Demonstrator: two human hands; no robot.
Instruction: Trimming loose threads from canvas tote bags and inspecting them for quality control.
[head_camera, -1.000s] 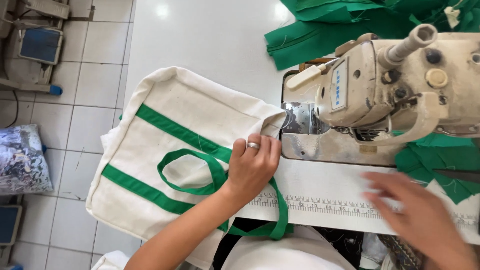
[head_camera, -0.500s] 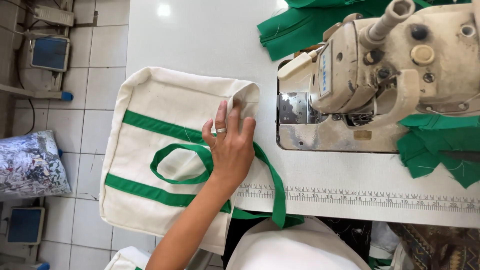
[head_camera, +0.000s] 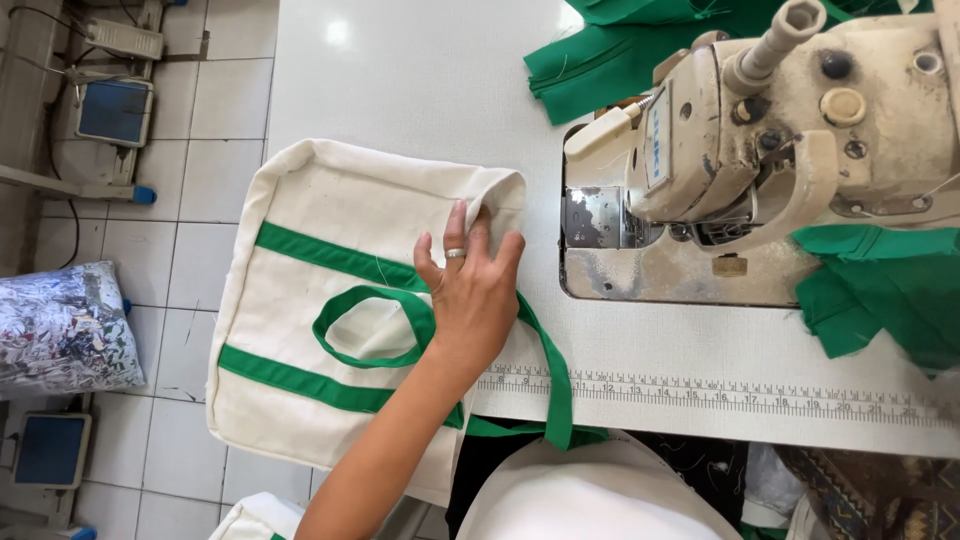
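Observation:
My left hand (head_camera: 475, 290) lies flat, fingers spread, on a cream canvas tote bag (head_camera: 340, 200) with green stripes. A ring sits on one finger. My fingertips touch the bag's folded right edge near the sewing machine (head_camera: 780, 140). One green handle loop (head_camera: 370, 325) lies just left of my palm, and a second green strap (head_camera: 555, 385) runs from under my hand down over the table's front edge. The bag hangs partly off the table's left side. My right hand is out of view.
Green fabric pieces (head_camera: 600, 60) are piled behind the machine and to its right (head_camera: 880, 290). A printed ruler strip (head_camera: 720, 390) runs along the white table's front edge. On the tiled floor at left lie a bag of scraps (head_camera: 60, 325) and blue pedals (head_camera: 110, 110).
My left hand has slid the bag leftward, away from the machine's needle plate. My right hand, at the lower right a second ago, has left the view.

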